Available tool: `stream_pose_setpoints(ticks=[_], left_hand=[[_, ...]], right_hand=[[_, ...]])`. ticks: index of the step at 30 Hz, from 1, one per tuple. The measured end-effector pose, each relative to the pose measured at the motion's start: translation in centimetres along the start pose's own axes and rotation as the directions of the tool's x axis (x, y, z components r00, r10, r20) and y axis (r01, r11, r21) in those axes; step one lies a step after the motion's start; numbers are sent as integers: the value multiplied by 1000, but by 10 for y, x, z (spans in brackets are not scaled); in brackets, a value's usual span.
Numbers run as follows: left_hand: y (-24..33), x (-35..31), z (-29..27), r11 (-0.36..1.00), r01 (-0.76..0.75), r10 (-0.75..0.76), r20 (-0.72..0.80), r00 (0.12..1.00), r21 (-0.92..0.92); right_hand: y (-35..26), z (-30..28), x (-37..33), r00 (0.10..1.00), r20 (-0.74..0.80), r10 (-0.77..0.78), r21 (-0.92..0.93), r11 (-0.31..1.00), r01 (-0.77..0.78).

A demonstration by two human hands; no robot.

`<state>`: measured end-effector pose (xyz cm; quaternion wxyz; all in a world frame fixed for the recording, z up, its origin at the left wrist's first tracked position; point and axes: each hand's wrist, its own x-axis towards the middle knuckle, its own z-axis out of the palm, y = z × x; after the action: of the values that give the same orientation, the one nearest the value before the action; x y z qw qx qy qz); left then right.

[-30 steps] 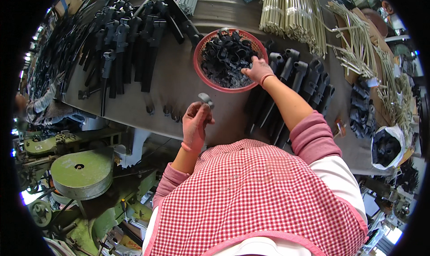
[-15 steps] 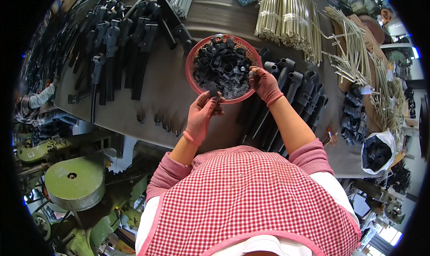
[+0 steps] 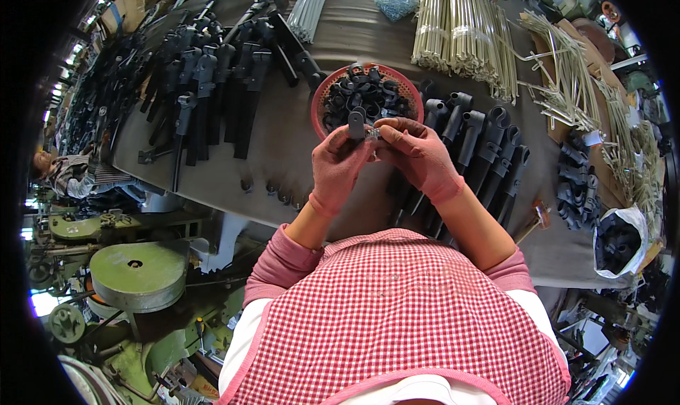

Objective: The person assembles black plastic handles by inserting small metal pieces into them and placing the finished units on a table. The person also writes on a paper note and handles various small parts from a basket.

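Observation:
Above the near rim of a red plastic basket [image 3: 419,106], my two hands meet. Gloved in pink with dark fingertips, my left hand [image 3: 334,170] grips a small black clamp with a rounded, holed tab [image 3: 356,125]. My right hand [image 3: 423,162] pinches a small silvery piece, seemingly a coil spring [image 3: 373,133], against the clamp's side. Fingers partly cover both pieces. Inside the basket lie many curved black clamps [image 3: 368,90]. Right of the basket, black tubes with clamp ends [image 3: 489,146] lie in a row beneath my right forearm.
More black tubes [image 3: 205,79] are piled at the left. Bundled pale rods [image 3: 464,36] and a bag of small bluish parts [image 3: 396,0] lie at the back. A white bag of black parts [image 3: 620,242] sits right. Green machinery [image 3: 138,274] stands left; a person [image 3: 71,175] is beyond.
My right hand has moved from the basket's right rim to my left hand, bringing the small silvery piece against the clamp. The view has shifted slightly.

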<state>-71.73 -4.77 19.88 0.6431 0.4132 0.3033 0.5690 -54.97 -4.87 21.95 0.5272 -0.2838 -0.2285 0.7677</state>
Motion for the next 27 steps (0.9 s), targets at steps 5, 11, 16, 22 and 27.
stream_pose_setpoints(ticks=[5,11,16,22,27], left_hand=[[22,-14,-8,934,-53,18,101,995,354],[30,-30,-5,678,-383,301,238,923,627],[26,-48,-2,941,-22,35,-32,999,338],[38,-63,-4,982,12,1,-70,998,190],[35,-70,1,941,-11,70,-164,984,338]], right_hand=[[-14,7,-19,979,74,192,-287,944,-164],[-9,20,-31,991,-115,65,-652,748,-125],[18,3,-25,997,-33,-66,-328,943,52],[26,15,-25,995,63,80,-17,997,-79],[18,31,-47,988,71,134,-407,908,-94]])
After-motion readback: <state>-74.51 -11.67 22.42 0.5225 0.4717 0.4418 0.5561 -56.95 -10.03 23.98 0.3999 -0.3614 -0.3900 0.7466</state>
